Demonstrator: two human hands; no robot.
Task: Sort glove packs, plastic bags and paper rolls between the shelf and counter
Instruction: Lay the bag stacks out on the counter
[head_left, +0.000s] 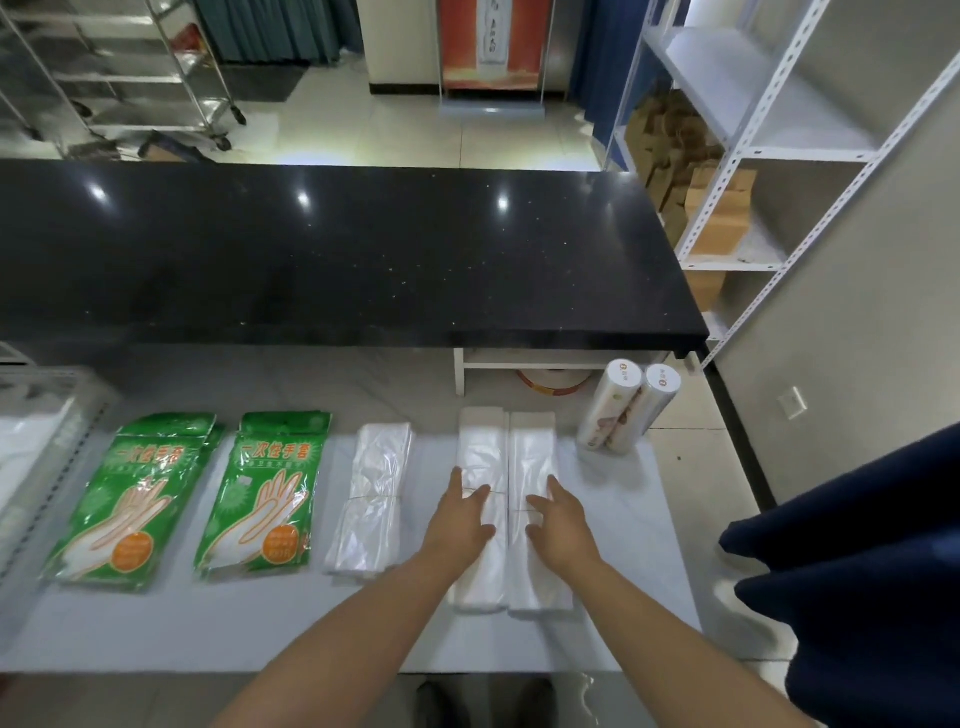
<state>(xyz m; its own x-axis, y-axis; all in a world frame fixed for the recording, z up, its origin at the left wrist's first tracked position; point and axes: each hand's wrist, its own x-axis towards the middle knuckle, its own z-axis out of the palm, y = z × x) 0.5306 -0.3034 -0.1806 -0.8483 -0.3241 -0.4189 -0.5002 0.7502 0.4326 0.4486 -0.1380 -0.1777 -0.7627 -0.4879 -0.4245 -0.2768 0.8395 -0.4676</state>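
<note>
White counter (208, 623): two green glove packs (265, 493) near left edge, loose bag bundle (371, 493) at centre, paper rolls (623, 410) at far right corner. Left grip (460, 519) lies flat, fingers straight, on middle bag bundle (478, 452). Right grip (558, 525) lies flat on right bag bundle (535, 452), which touches it.

Both bare forearms are extended from the lower edge toward the frame's centre. The left hand (461, 522) and right hand (562, 526) are held palm down, side by side (not touching), fingers spread and fairly straight.
</note>
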